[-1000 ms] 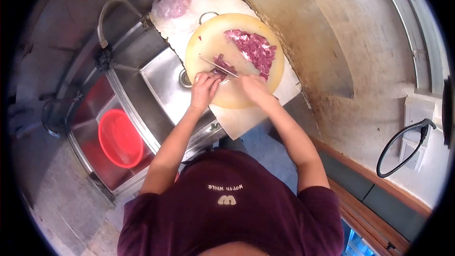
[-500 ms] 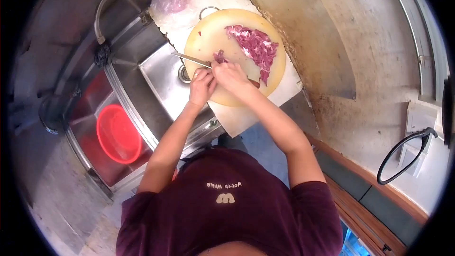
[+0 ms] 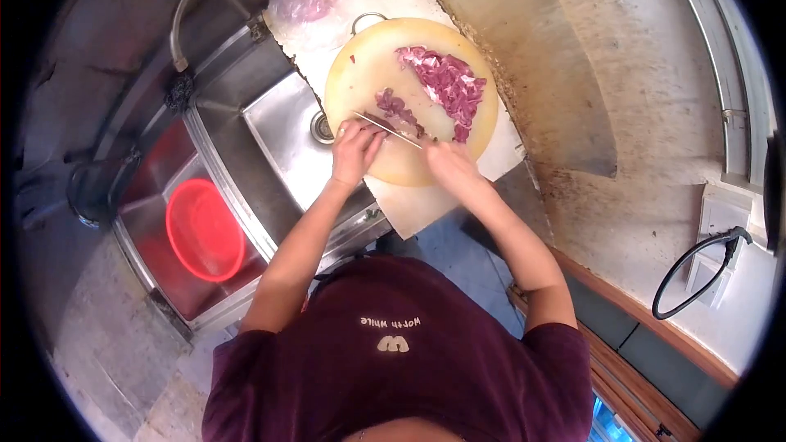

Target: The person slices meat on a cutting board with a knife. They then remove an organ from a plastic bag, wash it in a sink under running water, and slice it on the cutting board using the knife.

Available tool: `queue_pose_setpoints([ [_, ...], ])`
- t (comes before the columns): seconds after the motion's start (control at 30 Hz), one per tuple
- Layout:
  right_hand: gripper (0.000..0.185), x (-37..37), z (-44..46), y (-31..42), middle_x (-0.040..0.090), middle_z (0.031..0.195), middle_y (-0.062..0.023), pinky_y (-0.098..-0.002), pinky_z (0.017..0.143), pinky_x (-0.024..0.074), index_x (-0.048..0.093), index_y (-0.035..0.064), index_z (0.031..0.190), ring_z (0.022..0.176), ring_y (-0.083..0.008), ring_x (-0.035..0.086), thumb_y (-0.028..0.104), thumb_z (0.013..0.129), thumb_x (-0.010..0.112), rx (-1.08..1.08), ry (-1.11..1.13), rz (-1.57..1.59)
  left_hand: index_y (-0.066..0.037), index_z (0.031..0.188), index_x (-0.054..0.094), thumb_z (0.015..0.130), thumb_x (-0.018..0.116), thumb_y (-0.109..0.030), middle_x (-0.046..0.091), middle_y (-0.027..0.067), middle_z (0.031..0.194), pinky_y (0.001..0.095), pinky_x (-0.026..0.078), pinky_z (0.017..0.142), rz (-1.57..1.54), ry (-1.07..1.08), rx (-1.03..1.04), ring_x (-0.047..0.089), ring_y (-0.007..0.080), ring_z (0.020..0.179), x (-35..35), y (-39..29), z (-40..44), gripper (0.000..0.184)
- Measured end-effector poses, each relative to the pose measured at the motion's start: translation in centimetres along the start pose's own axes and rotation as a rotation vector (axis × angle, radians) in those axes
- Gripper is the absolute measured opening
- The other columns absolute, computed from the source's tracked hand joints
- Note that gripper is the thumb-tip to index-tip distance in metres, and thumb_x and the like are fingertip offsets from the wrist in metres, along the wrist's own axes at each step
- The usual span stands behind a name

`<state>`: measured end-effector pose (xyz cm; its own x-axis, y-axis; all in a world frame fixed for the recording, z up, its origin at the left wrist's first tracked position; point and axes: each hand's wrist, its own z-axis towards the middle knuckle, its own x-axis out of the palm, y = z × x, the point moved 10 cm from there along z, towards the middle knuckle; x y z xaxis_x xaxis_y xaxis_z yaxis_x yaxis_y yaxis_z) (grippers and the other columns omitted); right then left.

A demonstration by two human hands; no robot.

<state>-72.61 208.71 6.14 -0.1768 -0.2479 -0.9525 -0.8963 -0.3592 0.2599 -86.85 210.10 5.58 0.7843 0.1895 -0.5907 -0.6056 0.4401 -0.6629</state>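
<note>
Your right hand (image 3: 449, 165) — closed round the knife's (image 3: 388, 129) handle, blade slanting over the round cutting board (image 3: 366, 72) | your left hand (image 3: 357, 148) — fingers bent at the blade's near side, grip hidden | small meat strips (image 3: 399, 110) on the board, beside the blade | larger sliced meat pile (image 3: 449, 86) on the board's right part
</note>
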Motion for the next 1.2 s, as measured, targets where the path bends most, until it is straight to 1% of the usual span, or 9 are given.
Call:
queue_pose_setpoints([
  [0.07,0.017,1.3,2.9,1.6,0.065,0.072,-0.0205,-0.0419,0.065,0.0529,0.061,-0.0016,0.082,0.071,-0.0313,0.067,0.006,0.081,0.046,-0.077,-0.104,0.069,-0.006,0.084,0.068,0.068,0.074,-0.007,0.062,0.0074,0.089,0.0342,0.048,0.076,-0.010,-0.001,-0.005,0.057,0.0264,0.084,0.3,0.0,0.0,0.017],
  [0.13,0.022,1.7,6.6,3.3,0.063,0.077,-0.0237,-0.0458,0.073,0.0494,0.059,-0.0022,0.096,0.080,-0.0380,0.063,0.014,0.087,0.046,-0.030,0.133,0.094,-0.006,0.084,0.068,0.068,0.074,-0.007,0.062,0.0074,0.089,0.0342,0.048,0.076,0.002,0.019,0.021,0.057,0.0265,0.084,0.7,0.2,0.1,0.017],
  [0.2,0.022,2.0,6.9,2.2,0.063,0.079,-0.0239,-0.0457,0.075,0.0486,0.060,-0.0012,0.095,0.082,-0.0391,0.063,0.015,0.088,0.046,0.026,0.120,0.187,-0.006,0.086,0.068,0.069,0.073,-0.006,0.062,0.0073,0.089,0.0344,0.048,0.076,0.014,0.047,0.037,0.056,0.0266,0.084,0.7,0.0,-0.3,0.018],
  [0.37,0.025,2.0,0.5,-3.4,0.063,0.078,-0.0236,-0.0470,0.073,0.0485,0.061,0.0024,0.090,0.079,-0.0389,0.062,0.025,0.088,0.049,0.181,0.051,0.275,-0.007,0.088,0.068,0.072,0.070,-0.005,0.061,0.0068,0.090,0.0350,0.048,0.075,0.026,0.013,0.039,0.056,0.0265,0.085,-0.5,-0.2,-0.3,0.017],
  [0.43,0.022,-0.3,-1.5,-3.6,0.064,0.074,-0.0217,-0.0459,0.072,0.0500,0.061,0.0030,0.092,0.077,-0.0372,0.064,0.018,0.087,0.045,0.228,0.218,0.130,-0.007,0.087,0.068,0.072,0.070,-0.004,0.060,0.0067,0.090,0.0350,0.048,0.075,0.034,0.021,0.019,0.056,0.0262,0.084,-0.4,0.3,-0.4,0.016],
  [0.73,0.017,-0.4,1.4,1.9,0.065,0.079,-0.0211,-0.0427,0.070,0.0515,0.059,-0.0001,0.082,0.077,-0.0317,0.066,0.008,0.082,0.045,0.020,0.052,0.077,-0.006,0.085,0.067,0.070,0.071,-0.005,0.061,0.0068,0.088,0.0347,0.048,0.076,0.023,0.030,0.020,0.057,0.0261,0.085,-0.4,0.6,-0.5,0.016],
  [0.8,0.022,1.4,5.2,3.5,0.065,0.086,-0.0208,-0.0446,0.074,0.0501,0.059,0.0006,0.095,0.082,-0.0349,0.064,0.011,0.085,0.044,-0.032,0.019,0.126,-0.006,0.087,0.067,0.070,0.070,-0.004,0.061,0.0066,0.090,0.0346,0.048,0.076,0.034,0.062,0.056,0.057,0.0259,0.086,0.1,0.7,-0.7,0.018],
  [1.0,0.019,0.4,2.6,0.7,0.065,0.082,-0.0205,-0.0446,0.075,0.0498,0.061,0.0027,0.088,0.081,-0.0357,0.064,0.014,0.085,0.046,0.082,-0.085,0.213,-0.007,0.089,0.067,0.071,0.068,-0.003,0.061,0.0063,0.093,0.0344,0.048,0.077,-0.008,0.078,0.068,0.056,0.0258,0.087,-0.2,0.4,-0.9,0.018],
  [1.2,0.021,-0.8,-2.1,-1.3,0.066,0.087,-0.0204,-0.0445,0.074,0.0501,0.063,0.0015,0.090,0.082,-0.0350,0.065,0.010,0.081,0.046,0.151,0.207,0.016,-0.008,0.088,0.068,0.072,0.069,-0.002,0.062,0.0061,0.089,0.0341,0.048,0.076,-0.007,0.051,0.070,0.057,0.0252,0.085,-0.6,0.4,-1.0,0.017],
])
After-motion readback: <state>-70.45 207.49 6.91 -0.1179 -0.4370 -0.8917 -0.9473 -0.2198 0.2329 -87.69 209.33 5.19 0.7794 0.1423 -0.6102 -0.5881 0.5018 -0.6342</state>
